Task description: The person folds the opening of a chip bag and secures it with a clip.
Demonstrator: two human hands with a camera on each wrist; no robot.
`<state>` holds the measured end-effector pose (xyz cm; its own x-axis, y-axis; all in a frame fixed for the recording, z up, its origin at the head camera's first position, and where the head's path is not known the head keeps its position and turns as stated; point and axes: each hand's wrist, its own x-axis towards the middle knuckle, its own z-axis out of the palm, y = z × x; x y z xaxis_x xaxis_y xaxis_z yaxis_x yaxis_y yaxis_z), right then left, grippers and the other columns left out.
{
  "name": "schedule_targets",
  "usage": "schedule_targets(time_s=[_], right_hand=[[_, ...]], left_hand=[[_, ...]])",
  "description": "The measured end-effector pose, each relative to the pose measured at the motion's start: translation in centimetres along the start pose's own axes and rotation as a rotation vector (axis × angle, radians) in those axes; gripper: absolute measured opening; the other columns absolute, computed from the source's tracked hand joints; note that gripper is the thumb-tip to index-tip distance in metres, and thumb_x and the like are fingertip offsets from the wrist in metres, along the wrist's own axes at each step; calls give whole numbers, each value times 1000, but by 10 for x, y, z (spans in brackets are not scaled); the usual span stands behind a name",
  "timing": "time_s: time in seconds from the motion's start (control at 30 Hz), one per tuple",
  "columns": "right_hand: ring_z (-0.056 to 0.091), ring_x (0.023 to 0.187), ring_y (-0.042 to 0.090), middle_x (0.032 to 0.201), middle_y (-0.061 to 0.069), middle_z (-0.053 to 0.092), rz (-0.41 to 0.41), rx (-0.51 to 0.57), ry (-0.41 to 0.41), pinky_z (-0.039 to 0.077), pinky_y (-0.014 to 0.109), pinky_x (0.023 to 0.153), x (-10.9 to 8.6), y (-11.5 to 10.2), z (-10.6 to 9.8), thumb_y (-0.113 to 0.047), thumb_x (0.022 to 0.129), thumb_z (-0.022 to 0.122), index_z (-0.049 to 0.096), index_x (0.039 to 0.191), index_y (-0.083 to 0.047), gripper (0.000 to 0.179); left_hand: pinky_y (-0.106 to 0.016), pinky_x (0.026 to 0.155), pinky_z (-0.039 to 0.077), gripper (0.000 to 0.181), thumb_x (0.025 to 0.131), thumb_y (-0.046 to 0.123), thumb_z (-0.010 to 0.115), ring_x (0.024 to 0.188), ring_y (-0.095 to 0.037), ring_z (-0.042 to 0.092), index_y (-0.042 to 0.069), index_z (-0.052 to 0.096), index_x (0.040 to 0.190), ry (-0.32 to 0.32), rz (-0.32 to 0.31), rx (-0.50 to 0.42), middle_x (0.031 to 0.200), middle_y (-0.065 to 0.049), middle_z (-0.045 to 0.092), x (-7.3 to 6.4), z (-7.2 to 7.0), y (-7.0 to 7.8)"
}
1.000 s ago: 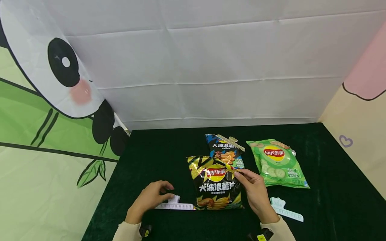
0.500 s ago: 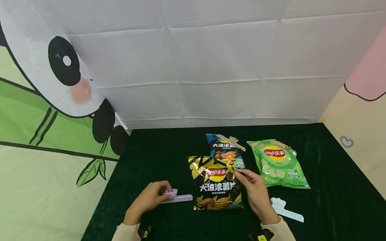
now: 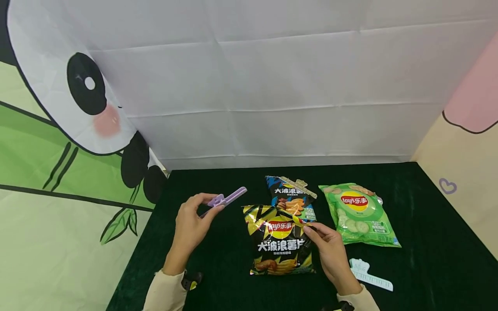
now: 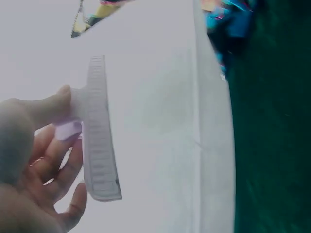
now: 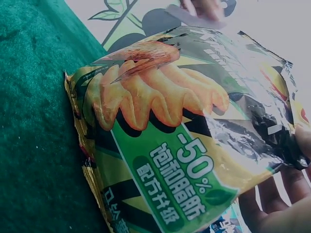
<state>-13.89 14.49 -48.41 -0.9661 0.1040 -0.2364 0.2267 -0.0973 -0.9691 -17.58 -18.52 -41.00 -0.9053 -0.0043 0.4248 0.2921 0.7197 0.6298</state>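
A light purple bag clip is pinched by its tabs between the thumb and fingers of my left hand, raised over the table left of the black-and-gold chip bag. The left wrist view shows the clip side on, its ridged bar long and straight. With thumb and fingers my right hand grips the upper right edge of the black-and-gold chip bag. That bag fills much of the right wrist view, with the right hand's fingers at its edge.
Behind stands a blue-and-black chip bag with a gold clip across its top. A green chip bag lies at the right, and a pale mint clip sits in front of it. The dark green cloth covers the table.
My left hand has taken hold of the purple clip, lifted it off the table and tilted it upward. The right hand keeps its grip on the black-and-gold bag.
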Motion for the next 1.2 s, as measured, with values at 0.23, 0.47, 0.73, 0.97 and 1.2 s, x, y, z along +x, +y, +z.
schedule_targets(time_s=[0.23,0.47,0.73,0.97,1.2], right_hand=[[66,102,13,109,1,75,-29,14,-8,54,28,89,0,0,-1,-30,95,70,72,117,-5,33],[68,100,13,106,0,75,-37,36,-11,55,28,87,1,0,-1,-29,96,70,72,115,-6,30],[68,100,12,102,-6,75,-18,35,-4,56,27,87,0,2,-1,-29,96,69,72,116,-6,31],[69,102,12,103,-7,76,-20,43,-25,57,27,88,-1,3,-2,-27,96,69,70,118,-4,32],[66,111,8,109,-11,76,-38,51,-49,54,24,93,0,4,-3,-25,97,68,69,122,-3,33]], left_hand=[[-46,102,39,19,83,14,82,91,-20,63,14,76,101,94,260,-79,93,-4,76,20,-5,45],[-48,105,41,19,87,23,79,88,-14,64,18,77,105,-59,450,-27,95,3,76,35,-2,98],[-46,106,47,18,90,33,76,65,-6,56,25,78,106,-275,499,135,92,8,76,44,20,126],[-28,73,51,19,89,37,76,70,-7,58,25,79,103,-387,415,212,88,9,76,39,35,133],[-20,61,40,19,91,37,74,70,-4,54,26,80,104,-495,394,270,94,9,78,38,44,139]])
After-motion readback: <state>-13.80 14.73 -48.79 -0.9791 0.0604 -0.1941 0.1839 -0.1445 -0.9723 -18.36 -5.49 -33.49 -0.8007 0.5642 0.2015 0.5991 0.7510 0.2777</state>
